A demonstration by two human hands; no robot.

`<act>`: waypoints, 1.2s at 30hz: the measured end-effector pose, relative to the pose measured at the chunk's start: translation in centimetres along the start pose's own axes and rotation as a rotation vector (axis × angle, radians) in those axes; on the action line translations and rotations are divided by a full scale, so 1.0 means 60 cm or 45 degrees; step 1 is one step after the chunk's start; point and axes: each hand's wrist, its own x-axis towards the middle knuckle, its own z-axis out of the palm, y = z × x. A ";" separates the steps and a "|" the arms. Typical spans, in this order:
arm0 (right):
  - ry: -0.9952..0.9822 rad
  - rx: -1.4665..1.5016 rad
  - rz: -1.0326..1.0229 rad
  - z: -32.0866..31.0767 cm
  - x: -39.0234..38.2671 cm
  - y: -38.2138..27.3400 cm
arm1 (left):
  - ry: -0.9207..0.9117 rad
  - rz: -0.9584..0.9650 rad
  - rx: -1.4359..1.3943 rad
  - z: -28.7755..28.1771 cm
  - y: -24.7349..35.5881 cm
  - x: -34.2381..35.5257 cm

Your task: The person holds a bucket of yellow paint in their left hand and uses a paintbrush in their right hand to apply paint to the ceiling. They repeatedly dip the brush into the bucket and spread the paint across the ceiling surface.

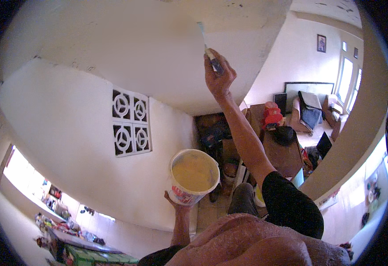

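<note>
My right hand [219, 73] is raised, its fingers closed round the handle of a putty knife [203, 37]. The thin, pale bluish blade points up and its tip lies at the slanted white ceiling surface [158, 48]. Lower down, my left hand [180, 205] grips a white bucket [188, 197] from underneath, with the thumb showing at its side. The bucket is tilted so its mouth faces me. Inside is a yellowish-beige material, smeared up the inner wall; I cannot tell how thick it is.
A white wall with a vent block [131, 123] stands to the left. On the right, a brown cabinet [287, 150] carries a red object [272, 114] and a dark round one. Armchairs [310, 108] stand beyond. A cluttered table with a green cover [92, 256] is at the lower left.
</note>
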 end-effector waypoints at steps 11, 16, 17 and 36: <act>-0.515 0.457 0.723 -0.119 -0.038 -0.116 | -0.066 0.352 0.203 -0.035 0.030 0.048; -1.077 0.229 1.092 -0.234 -0.058 -0.133 | 0.053 0.432 0.413 -0.048 0.004 0.050; -1.139 0.165 1.057 -0.251 -0.058 -0.141 | 0.057 0.266 0.276 -0.002 0.004 0.046; -2.150 -0.455 0.487 -0.277 -0.215 -0.137 | 0.285 0.124 0.345 0.032 -0.019 0.036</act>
